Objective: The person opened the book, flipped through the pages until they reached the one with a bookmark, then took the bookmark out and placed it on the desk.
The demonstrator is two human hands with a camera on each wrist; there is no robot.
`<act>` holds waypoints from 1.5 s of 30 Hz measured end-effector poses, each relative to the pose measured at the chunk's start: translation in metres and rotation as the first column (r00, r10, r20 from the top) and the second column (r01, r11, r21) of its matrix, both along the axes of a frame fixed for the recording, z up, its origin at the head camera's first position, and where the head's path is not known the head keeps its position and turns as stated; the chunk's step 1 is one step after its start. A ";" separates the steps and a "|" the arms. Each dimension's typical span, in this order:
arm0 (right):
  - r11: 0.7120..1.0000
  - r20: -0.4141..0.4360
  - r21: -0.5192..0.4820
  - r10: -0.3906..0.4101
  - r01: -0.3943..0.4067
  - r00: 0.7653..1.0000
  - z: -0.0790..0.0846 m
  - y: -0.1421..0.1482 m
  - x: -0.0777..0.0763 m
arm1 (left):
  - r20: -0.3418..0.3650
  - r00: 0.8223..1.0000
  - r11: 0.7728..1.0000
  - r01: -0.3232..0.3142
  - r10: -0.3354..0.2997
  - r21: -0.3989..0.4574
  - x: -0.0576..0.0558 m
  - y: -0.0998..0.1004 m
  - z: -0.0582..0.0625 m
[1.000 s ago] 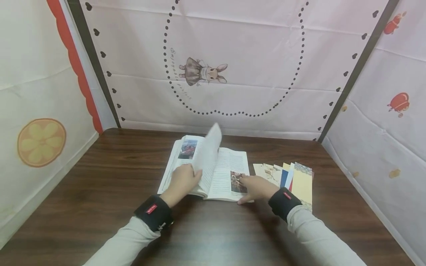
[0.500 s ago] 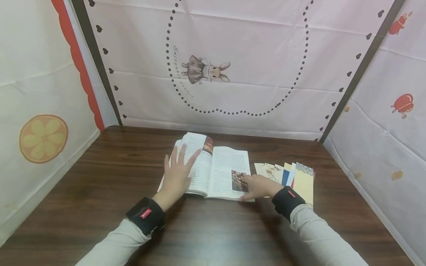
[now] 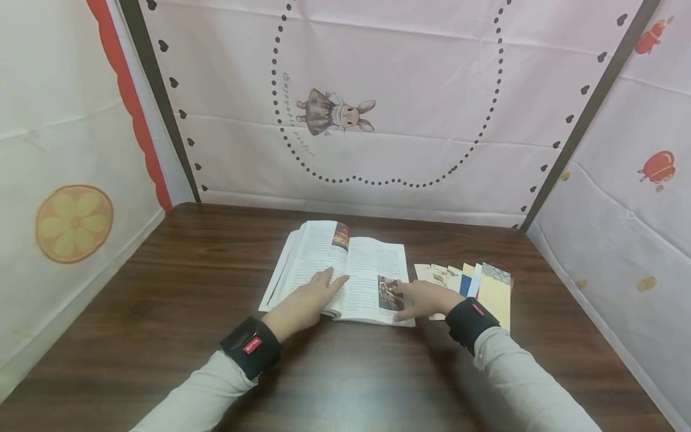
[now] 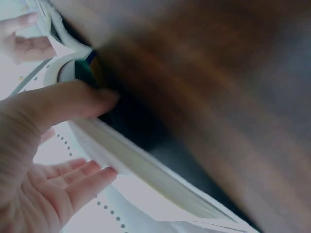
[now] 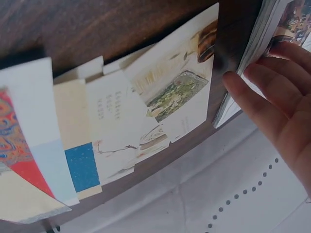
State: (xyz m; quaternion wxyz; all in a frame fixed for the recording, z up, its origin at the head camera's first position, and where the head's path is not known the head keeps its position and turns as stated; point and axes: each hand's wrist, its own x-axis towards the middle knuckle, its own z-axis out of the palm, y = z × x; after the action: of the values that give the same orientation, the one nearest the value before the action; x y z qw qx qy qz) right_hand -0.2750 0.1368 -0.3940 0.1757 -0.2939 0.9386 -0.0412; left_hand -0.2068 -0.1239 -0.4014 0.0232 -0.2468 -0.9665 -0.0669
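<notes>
An open book [image 3: 372, 255] lies on the dark wooden table, with text and a small picture on each page. My left hand [image 3: 308, 303] rests on the lower part of the left page, fingertips near the spine. In the left wrist view its thumb [image 4: 73, 99] passes by the book's bottom edge and the other fingers [image 4: 90, 187] extend loosely over the page side. Touching the lower right corner of the right page, my right hand [image 3: 427, 298] has its fingers over the printed picture [image 3: 388, 293]. Neither hand grips anything.
Fanned-out paper cards [image 3: 495, 291] lie right of the book, partly behind the right wrist. One of them, a card with a landscape picture [image 5: 180, 94], shows in the right wrist view. Printed cloth [image 3: 335, 156] walls off the back and sides of the table [image 3: 216, 270].
A raised page has come down onto the left side. My left hand spread over that page, then slid right and nearer, toward the spine's lower end. The right hand stays at the page corner.
</notes>
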 end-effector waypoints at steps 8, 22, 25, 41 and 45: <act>0.998 -0.093 -0.018 0.054 -0.056 0.994 -0.004 -0.004 0.006 | -0.100 0.994 0.998 0.037 -0.043 -0.059 0.000 0.010 -0.004; 0.999 -0.248 0.041 0.025 -0.015 0.968 -0.015 -0.016 0.016 | -0.097 0.995 0.993 0.019 -0.030 -0.117 -0.003 0.017 -0.002; 0.998 -0.276 0.067 0.034 -0.016 0.960 -0.012 -0.015 0.017 | -0.100 0.995 0.993 0.018 -0.030 -0.120 -0.004 0.017 -0.001; 0.900 -0.737 0.231 0.410 -0.369 0.538 0.015 -0.026 0.024 | -0.054 0.998 0.997 0.018 -0.022 -0.073 -0.005 0.015 0.004; 0.907 -0.796 0.115 0.329 -0.406 0.509 0.025 -0.031 0.027 | -0.082 0.997 0.999 0.007 -0.010 -0.043 -0.005 0.023 0.002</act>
State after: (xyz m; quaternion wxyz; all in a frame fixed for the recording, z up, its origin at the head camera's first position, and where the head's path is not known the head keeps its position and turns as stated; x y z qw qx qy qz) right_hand -0.2485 0.1056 -0.3691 -0.2722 -0.4796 0.8290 0.0930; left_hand -0.2120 -0.1013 -0.3991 0.0572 -0.2540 -0.9648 -0.0362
